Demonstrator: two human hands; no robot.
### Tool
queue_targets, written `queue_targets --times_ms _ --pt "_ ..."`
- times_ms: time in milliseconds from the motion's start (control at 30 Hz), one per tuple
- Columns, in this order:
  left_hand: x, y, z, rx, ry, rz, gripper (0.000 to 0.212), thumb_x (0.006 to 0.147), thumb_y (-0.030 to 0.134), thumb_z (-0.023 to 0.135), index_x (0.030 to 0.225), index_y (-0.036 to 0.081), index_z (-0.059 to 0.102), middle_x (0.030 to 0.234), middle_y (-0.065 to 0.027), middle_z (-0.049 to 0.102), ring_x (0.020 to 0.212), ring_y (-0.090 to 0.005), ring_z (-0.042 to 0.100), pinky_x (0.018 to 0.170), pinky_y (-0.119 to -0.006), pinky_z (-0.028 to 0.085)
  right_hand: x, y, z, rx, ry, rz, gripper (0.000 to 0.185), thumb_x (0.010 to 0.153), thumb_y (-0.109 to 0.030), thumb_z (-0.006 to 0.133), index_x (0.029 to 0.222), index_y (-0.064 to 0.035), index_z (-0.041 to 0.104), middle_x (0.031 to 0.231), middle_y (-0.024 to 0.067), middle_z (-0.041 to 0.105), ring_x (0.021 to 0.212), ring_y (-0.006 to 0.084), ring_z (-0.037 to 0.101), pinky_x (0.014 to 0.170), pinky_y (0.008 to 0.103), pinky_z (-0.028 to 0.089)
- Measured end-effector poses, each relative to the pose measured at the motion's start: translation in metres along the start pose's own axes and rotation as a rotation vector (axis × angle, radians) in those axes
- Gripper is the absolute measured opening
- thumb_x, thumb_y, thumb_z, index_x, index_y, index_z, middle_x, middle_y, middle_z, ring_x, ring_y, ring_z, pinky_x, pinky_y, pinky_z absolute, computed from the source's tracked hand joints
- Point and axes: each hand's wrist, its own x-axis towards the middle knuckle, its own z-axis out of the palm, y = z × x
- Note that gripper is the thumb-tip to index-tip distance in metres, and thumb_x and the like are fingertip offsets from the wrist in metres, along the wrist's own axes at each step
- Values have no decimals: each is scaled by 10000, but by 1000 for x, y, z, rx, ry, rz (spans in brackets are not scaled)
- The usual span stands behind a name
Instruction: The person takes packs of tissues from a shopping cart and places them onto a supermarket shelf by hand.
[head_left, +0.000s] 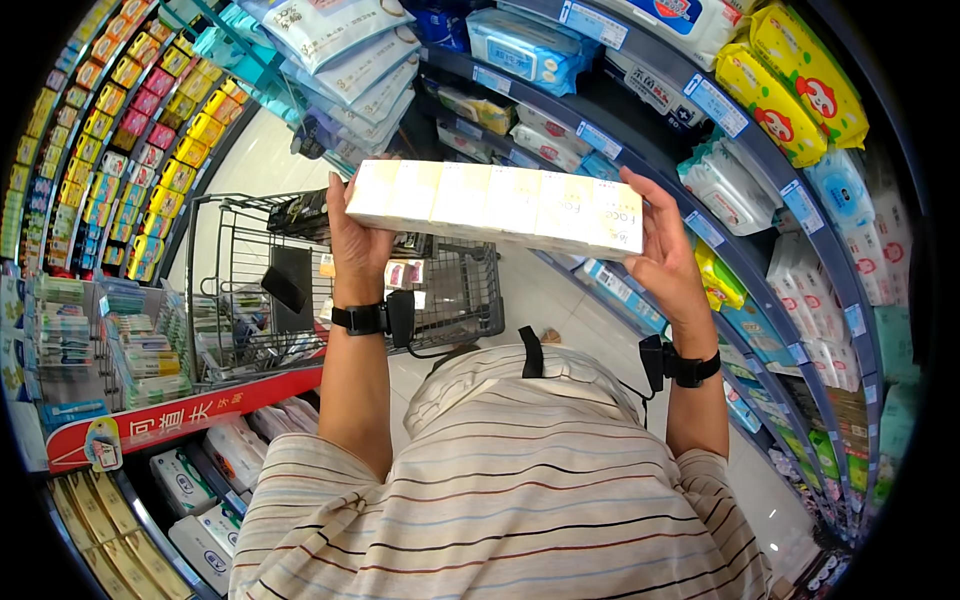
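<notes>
A long white and pale-yellow multipack of small tissue packs (491, 202) is held up in front of me, level with the shelf. At its left end, my left hand (358, 225) grips it with the thumb up along the side. My right hand (664, 232) holds the other end, fingers on the top corner and thumb at the lower corner. The pack's face is partly washed out by glare, and it bears printing. Below and left of it stands a black wire shopping cart (491, 292), partly hidden by my left hand and forearm.
Shelves of wet wipes and tissues (739, 217) curve along the right. Bagged packs (352, 67) hang at the upper left of the aisle. A black phone-like object (283, 290) lies at the cart. Toothbrush racks (139, 330) and a red sign strip (187, 412) border the left.
</notes>
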Motion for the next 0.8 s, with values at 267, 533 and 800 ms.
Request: queue_targets --times_ms 267,533,800 --pt "3 0 4 -48 -29 21 700 1017 557 485 1342 -62 522 1332 -196 605 1293 -314 551 1129 -441 416 -1 -7 1 -26 -3 -29 875 692 8 552 1533 -45 318 1594 136 333 1499 268 298 1232 424 209" --pt "11 2 13 -32 -77 30 629 1020 520 494 1289 -44 566 1345 -188 602 1322 -342 520 1178 -469 357 -1 -10 -6 -38 18 -71 862 681 9 550 1514 -47 336 1610 143 322 1509 273 283 1233 439 210" --pt "13 11 48 77 -137 96 619 1054 475 419 1344 -67 495 1330 -211 586 1316 -339 527 1142 -462 389 -2 -30 -12 -65 68 -116 862 676 13 538 1511 -39 331 1602 153 329 1514 285 281 1235 435 213"
